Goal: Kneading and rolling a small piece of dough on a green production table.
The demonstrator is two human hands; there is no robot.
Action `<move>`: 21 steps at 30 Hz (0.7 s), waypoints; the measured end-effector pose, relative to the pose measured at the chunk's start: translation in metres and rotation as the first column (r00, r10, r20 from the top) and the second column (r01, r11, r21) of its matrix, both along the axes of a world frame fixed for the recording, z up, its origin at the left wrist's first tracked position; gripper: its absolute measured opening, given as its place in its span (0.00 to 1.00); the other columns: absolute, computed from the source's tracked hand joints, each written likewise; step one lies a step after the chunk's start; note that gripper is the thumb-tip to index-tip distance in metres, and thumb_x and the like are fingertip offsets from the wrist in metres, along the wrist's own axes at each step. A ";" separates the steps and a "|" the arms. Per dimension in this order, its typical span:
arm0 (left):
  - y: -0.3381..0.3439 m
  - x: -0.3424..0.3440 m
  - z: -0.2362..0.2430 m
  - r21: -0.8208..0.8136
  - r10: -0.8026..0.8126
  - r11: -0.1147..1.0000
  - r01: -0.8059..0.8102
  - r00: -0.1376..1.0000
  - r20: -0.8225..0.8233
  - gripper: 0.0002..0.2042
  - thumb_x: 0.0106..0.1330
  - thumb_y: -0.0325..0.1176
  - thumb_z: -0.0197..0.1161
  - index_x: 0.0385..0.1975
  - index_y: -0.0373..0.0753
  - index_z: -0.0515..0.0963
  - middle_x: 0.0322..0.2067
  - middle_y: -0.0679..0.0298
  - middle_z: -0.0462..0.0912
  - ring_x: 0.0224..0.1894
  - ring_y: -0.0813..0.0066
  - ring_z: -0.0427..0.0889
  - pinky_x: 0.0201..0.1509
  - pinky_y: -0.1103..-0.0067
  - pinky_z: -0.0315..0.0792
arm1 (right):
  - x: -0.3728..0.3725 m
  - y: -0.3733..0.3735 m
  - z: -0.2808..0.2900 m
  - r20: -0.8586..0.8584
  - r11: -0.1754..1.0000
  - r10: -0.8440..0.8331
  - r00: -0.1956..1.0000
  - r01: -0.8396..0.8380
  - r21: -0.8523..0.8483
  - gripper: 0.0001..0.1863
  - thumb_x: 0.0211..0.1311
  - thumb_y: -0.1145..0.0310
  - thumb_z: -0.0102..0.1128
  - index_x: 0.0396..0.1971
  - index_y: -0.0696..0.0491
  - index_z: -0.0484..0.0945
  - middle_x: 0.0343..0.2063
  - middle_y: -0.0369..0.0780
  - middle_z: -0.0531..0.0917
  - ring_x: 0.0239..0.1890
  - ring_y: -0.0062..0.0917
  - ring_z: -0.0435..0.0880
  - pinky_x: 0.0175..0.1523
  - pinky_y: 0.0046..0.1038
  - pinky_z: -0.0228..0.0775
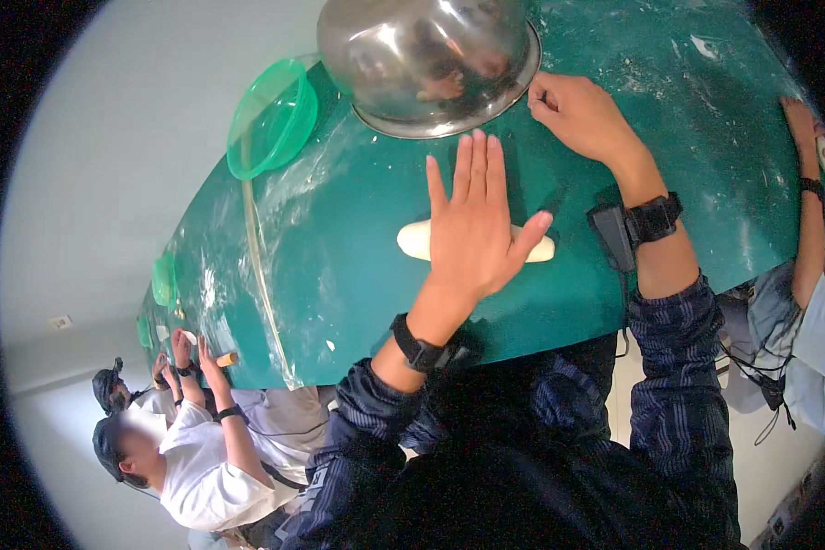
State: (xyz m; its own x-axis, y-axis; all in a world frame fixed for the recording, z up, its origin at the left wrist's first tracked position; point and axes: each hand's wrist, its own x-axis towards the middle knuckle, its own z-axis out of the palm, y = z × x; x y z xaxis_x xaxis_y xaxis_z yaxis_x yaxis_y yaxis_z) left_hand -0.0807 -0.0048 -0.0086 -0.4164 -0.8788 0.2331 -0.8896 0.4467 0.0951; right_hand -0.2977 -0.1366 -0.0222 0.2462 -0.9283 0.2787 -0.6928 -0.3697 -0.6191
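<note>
Clearly soft and pliable, the dough roll [419,240] lies mid-worktop [357,275] under the flat, open left hand [475,229]; press it at its middle. The right hand [582,115], loosely curled, rests beside the steel bowl [422,64].

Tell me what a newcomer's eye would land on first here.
First, the left hand spread flat over a pale roll of dough on the green table. Behind it sits an upturned steel bowl, with the right hand at its rim. A green plastic bowl lies at the table's left edge.
</note>
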 end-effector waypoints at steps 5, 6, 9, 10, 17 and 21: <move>0.037 0.010 0.005 0.090 0.003 0.996 0.001 0.999 -0.050 0.49 0.78 0.64 0.52 0.82 0.22 0.55 0.82 0.38 0.60 0.86 0.44 0.55 0.88 0.47 0.42 | 0.001 -0.005 -0.005 0.006 1.000 0.027 1.000 -0.027 0.002 0.09 0.71 0.63 0.65 0.40 0.55 0.81 0.25 0.45 0.84 0.27 0.41 0.81 0.37 0.42 0.72; 0.043 0.012 0.005 0.090 0.006 0.996 -0.001 0.998 -0.056 0.49 0.78 0.64 0.52 0.82 0.22 0.55 0.82 0.38 0.60 0.86 0.44 0.55 0.88 0.47 0.42 | 0.001 -0.005 -0.007 0.001 1.000 0.030 1.000 -0.030 0.002 0.09 0.71 0.63 0.65 0.40 0.55 0.81 0.25 0.45 0.84 0.27 0.41 0.81 0.37 0.42 0.72; 0.065 0.017 0.009 0.149 0.007 0.989 0.001 0.999 -0.052 0.50 0.77 0.65 0.53 0.81 0.22 0.56 0.82 0.39 0.61 0.86 0.45 0.56 0.87 0.47 0.44 | 0.000 -0.006 -0.012 -0.001 0.998 0.044 0.999 -0.044 -0.042 0.10 0.71 0.64 0.64 0.39 0.55 0.81 0.25 0.46 0.84 0.28 0.41 0.81 0.37 0.43 0.72; 0.074 0.019 0.012 0.165 0.008 0.986 -0.002 0.999 -0.037 0.51 0.76 0.66 0.54 0.82 0.22 0.56 0.82 0.39 0.60 0.86 0.45 0.55 0.87 0.47 0.44 | -0.001 -0.006 -0.013 -0.004 0.998 0.047 0.999 -0.047 -0.045 0.10 0.71 0.64 0.64 0.39 0.55 0.80 0.26 0.46 0.83 0.28 0.42 0.81 0.37 0.43 0.71; 0.136 0.035 0.025 0.274 0.023 0.961 -0.032 0.999 0.037 0.55 0.72 0.68 0.59 0.82 0.23 0.54 0.84 0.38 0.54 0.88 0.41 0.49 0.87 0.45 0.42 | 0.005 -0.003 -0.002 -0.024 0.999 0.026 0.999 -0.025 0.026 0.11 0.70 0.61 0.64 0.39 0.54 0.84 0.31 0.49 0.89 0.36 0.50 0.89 0.44 0.50 0.79; 0.165 0.046 0.034 0.377 0.007 0.926 -0.028 0.998 0.057 0.58 0.67 0.71 0.64 0.83 0.27 0.55 0.84 0.38 0.53 0.88 0.41 0.49 0.87 0.44 0.40 | 0.003 -0.004 -0.002 -0.025 0.998 0.017 1.000 -0.015 0.064 0.11 0.71 0.60 0.63 0.40 0.54 0.83 0.31 0.49 0.89 0.37 0.51 0.89 0.44 0.51 0.79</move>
